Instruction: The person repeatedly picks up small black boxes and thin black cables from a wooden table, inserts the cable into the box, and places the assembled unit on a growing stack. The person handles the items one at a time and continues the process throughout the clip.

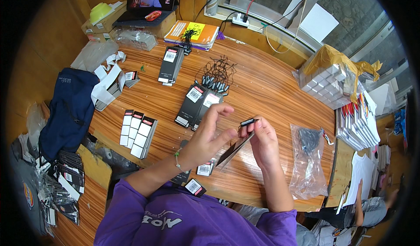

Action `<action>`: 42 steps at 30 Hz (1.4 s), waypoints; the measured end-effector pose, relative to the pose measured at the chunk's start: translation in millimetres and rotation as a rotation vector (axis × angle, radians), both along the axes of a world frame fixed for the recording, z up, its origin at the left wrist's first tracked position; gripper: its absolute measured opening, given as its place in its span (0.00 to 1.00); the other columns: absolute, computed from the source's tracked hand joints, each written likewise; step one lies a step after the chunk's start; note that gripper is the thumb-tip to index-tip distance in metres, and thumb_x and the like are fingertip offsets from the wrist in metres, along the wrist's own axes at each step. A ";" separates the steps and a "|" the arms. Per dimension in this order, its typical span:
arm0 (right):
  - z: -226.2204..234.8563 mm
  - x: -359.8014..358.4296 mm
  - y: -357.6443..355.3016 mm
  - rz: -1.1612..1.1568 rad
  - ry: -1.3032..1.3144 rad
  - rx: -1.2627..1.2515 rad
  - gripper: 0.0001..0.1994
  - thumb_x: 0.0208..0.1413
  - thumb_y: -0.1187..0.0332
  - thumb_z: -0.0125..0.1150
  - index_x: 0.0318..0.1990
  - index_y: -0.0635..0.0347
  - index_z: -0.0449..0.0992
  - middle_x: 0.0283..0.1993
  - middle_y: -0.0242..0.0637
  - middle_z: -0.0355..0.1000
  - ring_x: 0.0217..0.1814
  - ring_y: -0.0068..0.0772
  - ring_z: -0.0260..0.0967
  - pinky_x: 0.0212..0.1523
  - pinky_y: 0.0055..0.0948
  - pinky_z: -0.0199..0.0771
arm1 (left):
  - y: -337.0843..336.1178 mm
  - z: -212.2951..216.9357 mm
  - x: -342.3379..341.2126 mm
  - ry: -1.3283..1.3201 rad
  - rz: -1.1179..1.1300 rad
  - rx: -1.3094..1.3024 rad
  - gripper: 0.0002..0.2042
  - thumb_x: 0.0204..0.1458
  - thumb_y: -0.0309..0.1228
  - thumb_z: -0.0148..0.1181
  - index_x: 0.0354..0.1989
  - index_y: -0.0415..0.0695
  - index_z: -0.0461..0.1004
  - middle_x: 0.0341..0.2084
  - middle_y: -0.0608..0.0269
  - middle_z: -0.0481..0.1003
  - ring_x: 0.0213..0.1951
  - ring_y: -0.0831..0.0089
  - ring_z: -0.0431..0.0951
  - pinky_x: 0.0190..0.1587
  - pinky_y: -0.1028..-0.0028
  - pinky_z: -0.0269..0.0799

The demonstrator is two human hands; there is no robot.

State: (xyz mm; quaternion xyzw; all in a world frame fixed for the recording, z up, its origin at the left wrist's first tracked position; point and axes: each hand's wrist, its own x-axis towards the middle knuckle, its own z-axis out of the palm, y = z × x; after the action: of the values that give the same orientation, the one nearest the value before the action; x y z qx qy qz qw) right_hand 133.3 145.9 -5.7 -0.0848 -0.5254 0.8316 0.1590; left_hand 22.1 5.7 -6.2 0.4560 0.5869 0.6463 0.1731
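My right hand (265, 142) pinches a dark hang tag (235, 150) near its upper end, holding it edge-on and tilted above the table. At the same fingertips sits a small black string fastener (248, 122). My left hand (209, 132) is just left of it, thumb and fingers apart, with nothing seen in it. Beyond that hand lie stacks of black tags (191, 104) with white and red labels. A bunch of black string fasteners (214, 83) touches their far end, its loops spread behind. Small labelled tags (204, 169) lie under my left wrist.
Tag stacks lie at left (139, 136) and farther back (170, 66). A clear bag of black strings (308, 158) is at right, near white boxes (326, 82). A navy bag (68, 110) is at the left edge. A laptop (151, 3) stands at the back.
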 end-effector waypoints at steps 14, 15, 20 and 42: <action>-2.0 -10.0 -18.2 -0.265 0.209 0.040 0.11 0.63 0.59 0.42 0.35 0.55 0.60 0.32 0.44 0.69 0.41 0.37 0.65 0.51 0.36 0.62 | 9.7 -16.0 22.8 -0.471 -0.258 -0.092 0.24 0.54 0.25 0.54 0.54 0.43 0.48 0.43 0.61 0.62 0.43 0.76 0.68 0.46 0.76 0.65; -4.8 -10.0 -18.0 -0.271 0.205 0.049 0.10 0.63 0.59 0.42 0.35 0.55 0.60 0.34 0.43 0.68 0.42 0.36 0.64 0.51 0.36 0.62 | 9.2 -18.2 21.7 -0.472 -0.312 -0.117 0.24 0.53 0.25 0.55 0.54 0.43 0.49 0.42 0.61 0.63 0.43 0.77 0.68 0.45 0.76 0.65; -14.4 -9.8 -16.1 -0.348 0.208 0.118 0.10 0.63 0.60 0.43 0.35 0.55 0.60 0.39 0.41 0.65 0.46 0.33 0.61 0.51 0.34 0.61 | 11.4 -27.6 24.4 -0.508 -0.427 -0.078 0.21 0.54 0.28 0.55 0.52 0.41 0.52 0.33 0.61 0.68 0.38 0.78 0.69 0.43 0.77 0.65; -2.6 -12.1 -38.3 -0.398 0.133 0.024 0.08 0.62 0.63 0.43 0.35 0.57 0.61 0.42 0.43 0.63 0.47 0.34 0.60 0.53 0.35 0.59 | 0.7 -19.4 31.9 -0.094 -0.132 0.018 0.22 0.54 0.21 0.46 0.59 0.40 0.53 0.54 0.49 0.63 0.58 0.55 0.63 0.57 0.64 0.60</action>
State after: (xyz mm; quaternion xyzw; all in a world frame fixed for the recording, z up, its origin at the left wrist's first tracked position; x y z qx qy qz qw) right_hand 121.1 107.6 -8.3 -0.1298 -0.4966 0.7810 0.3557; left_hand 54.0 6.4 -25.6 0.4644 0.5409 0.6594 0.2387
